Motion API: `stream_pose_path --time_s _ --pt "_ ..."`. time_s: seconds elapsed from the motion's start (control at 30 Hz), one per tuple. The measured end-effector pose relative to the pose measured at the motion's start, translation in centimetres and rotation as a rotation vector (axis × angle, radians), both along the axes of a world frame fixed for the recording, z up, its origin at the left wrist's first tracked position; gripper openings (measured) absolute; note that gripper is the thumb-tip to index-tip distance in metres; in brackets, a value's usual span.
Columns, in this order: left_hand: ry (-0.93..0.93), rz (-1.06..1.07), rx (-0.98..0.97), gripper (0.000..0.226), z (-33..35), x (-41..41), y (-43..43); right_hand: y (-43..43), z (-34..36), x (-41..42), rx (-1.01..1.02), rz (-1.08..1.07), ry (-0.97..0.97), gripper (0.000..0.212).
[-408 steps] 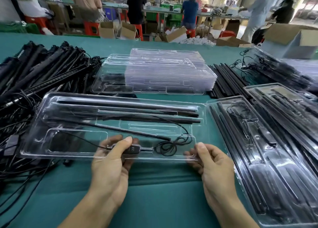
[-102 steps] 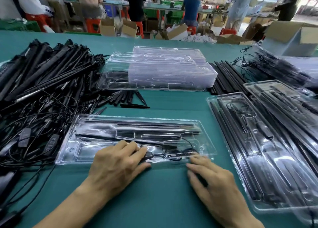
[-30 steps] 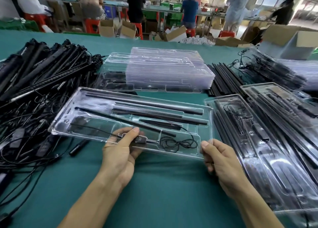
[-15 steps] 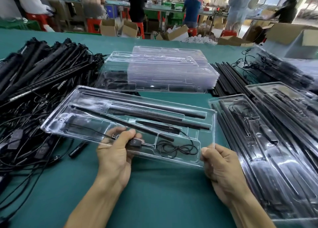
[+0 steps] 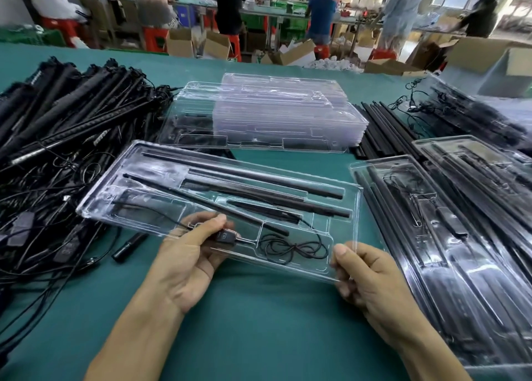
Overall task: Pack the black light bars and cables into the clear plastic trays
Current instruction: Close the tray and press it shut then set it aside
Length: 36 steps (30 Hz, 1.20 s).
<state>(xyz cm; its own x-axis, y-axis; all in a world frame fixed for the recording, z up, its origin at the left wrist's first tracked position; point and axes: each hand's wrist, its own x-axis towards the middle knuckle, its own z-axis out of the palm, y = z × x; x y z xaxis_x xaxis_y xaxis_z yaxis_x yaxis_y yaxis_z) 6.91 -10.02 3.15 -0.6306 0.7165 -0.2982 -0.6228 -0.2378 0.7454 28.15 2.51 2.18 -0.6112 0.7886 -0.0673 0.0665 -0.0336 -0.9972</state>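
Black light bars [image 5: 72, 115] lie heaped well to the left of the left hand [image 5: 187, 262], their cables [image 5: 43, 236] a tangle that runs off the frame's edge — single cords are hard to follow. The left hand grips the near edge of a clear tray [image 5: 161, 167], thumb on top by a small black switch [image 5: 226, 234], fingers [image 5: 177, 233] blurred beneath the plastic. Bars [image 5: 259, 179] fill the tray's long channels; a coiled cable [image 5: 290, 248] sits between the hands. The right hand [image 5: 371, 280] pinches the tray's near right corner, fingertips hidden below. Right of it, packed trays [image 5: 460, 251] overlap, glare masking their contents, cut off by the frame. Beyond the hands stands a stack of empty trays [image 5: 273, 115]. Green counter [image 5: 259, 323]; behind — cardboard boxes [image 5: 293, 54], red stools [image 5: 155, 38], people [image 5: 321, 9] at other counters.
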Motion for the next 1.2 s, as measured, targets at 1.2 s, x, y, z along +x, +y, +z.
stream_pose_path --time_s 1.2 --pt "0.053 0.191 0.141 0.022 -0.52 0.76 0.63 -0.27 -0.68 -0.16 0.097 -0.021 0.099 0.025"
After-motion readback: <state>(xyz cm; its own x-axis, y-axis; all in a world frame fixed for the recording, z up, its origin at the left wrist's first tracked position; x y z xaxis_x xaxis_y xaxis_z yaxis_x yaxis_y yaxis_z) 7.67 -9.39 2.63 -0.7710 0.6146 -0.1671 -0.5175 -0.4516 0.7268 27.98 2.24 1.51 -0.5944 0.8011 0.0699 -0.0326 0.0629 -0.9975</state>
